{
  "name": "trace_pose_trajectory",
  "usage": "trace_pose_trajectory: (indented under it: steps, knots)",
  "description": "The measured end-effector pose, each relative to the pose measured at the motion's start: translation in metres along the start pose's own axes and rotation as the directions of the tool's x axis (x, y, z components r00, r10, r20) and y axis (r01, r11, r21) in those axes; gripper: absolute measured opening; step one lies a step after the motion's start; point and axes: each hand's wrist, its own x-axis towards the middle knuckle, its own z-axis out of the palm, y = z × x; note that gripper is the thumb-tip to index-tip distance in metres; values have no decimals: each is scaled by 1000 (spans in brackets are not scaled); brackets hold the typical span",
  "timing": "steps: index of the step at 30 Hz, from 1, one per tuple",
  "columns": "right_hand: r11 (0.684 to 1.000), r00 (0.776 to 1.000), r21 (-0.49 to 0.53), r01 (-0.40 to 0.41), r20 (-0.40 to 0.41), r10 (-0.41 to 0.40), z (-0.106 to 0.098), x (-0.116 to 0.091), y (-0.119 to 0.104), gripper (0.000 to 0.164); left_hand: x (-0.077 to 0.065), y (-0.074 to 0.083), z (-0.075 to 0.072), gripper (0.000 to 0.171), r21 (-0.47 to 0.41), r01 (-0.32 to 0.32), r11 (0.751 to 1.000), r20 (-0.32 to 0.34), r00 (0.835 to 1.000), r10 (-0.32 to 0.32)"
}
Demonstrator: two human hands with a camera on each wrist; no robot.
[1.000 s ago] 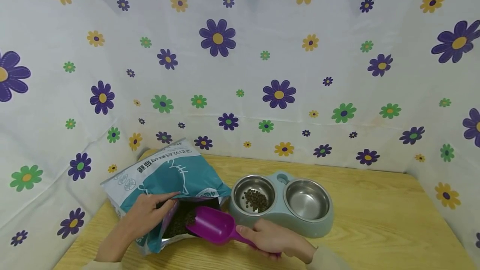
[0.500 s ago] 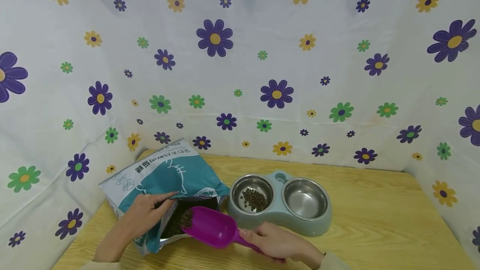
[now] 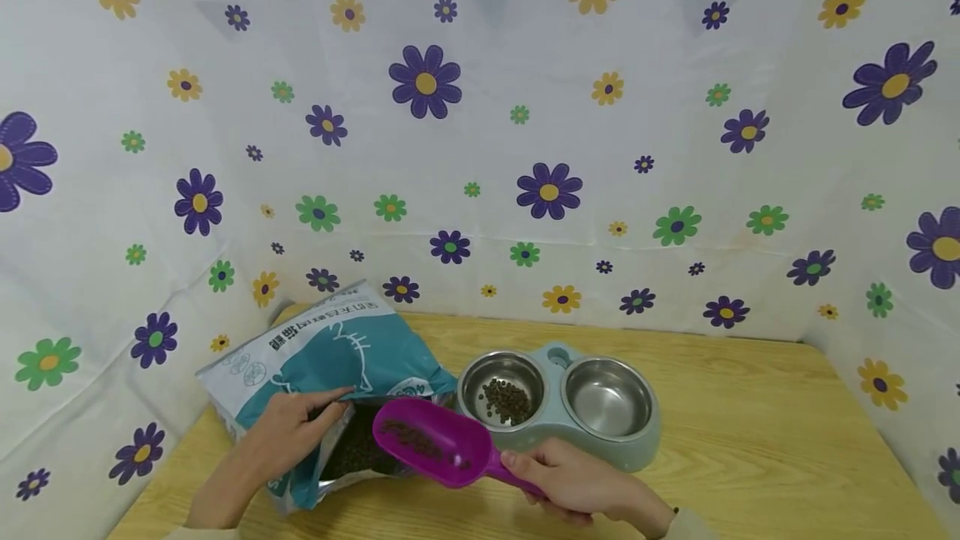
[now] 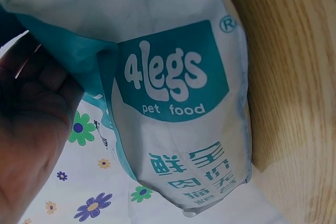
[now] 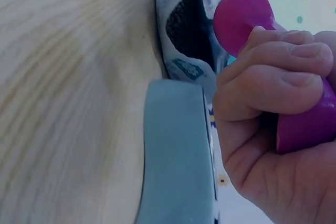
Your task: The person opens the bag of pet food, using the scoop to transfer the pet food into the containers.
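Observation:
My right hand (image 3: pixel 570 480) grips the handle of a magenta scoop (image 3: pixel 435 440), fingers curled round it in the right wrist view. A small heap of brown kibble (image 3: pixel 412 440) lies in the scoop, which is level in front of the bag's mouth. My left hand (image 3: pixel 288 432) holds the edge of the opening of a teal and white pet food bag (image 3: pixel 330 348), with index finger and thumb at the lip. The bag lies tilted, mouth toward me, dark kibble inside. In the left wrist view, the left fingers (image 4: pixel 42 69) are partly behind the bag's teal fold.
A pale blue double feeder (image 3: pixel 555 415) stands right of the bag. Its left steel bowl (image 3: pixel 483 365) holds some kibble; the right steel bowl (image 3: pixel 607 402) shows bare metal. The wooden table (image 3: pixel 750 440) extends right, with a flowered white cloth (image 3: pixel 480 132) behind.
The scoop has come up out of the bag's mouth and tipped level, kibble now spread along its inside. My right hand has shifted slightly right. My left hand stays on the bag's edge.

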Motion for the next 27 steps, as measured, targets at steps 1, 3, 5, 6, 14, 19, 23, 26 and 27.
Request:
trace_pose_trajectory:
  steps: [1,3,5,6,14,19,23,26,27]
  knots:
    - [1000,1000,-2,-2,-2,1,-2,-1,1,57,-1,0,1,32,-3,-3,1000,-2,1000,3]
    - [1000,1000,-6,-6,-9,6,-6,-4,2,56,-2,-1,1,32,-6,-10,1000,-5,1000,10]
    - [1000,1000,-15,-11,-16,11,-10,-6,3,56,-3,-1,2,31,-9,-4,1000,-2,1000,4]
    - [1000,1000,-17,-10,-20,10,-12,-8,3,57,-3,-1,2,32,-10,-2,1000,-1,1000,2]
    - [985,997,-171,20,-73,-33,-35,-21,-2,62,0,-2,1,33,-23,-6,1000,5,1000,6]
    - [932,987,-362,22,-143,-78,-52,-30,-11,52,0,-2,1,34,-19,-5,1000,10,1000,5]
    - [871,969,-491,-15,-223,-109,-63,-36,-18,51,0,-1,0,34,-21,-16,1000,3,1000,16]
    - [821,955,-568,-51,-269,-127,-68,-38,-22,51,0,0,0,34,-19,-11,1000,2,1000,11]
    - [809,951,-585,-62,-281,-130,-69,-39,-23,51,0,0,0,34,-17,-7,1000,4,1000,7]
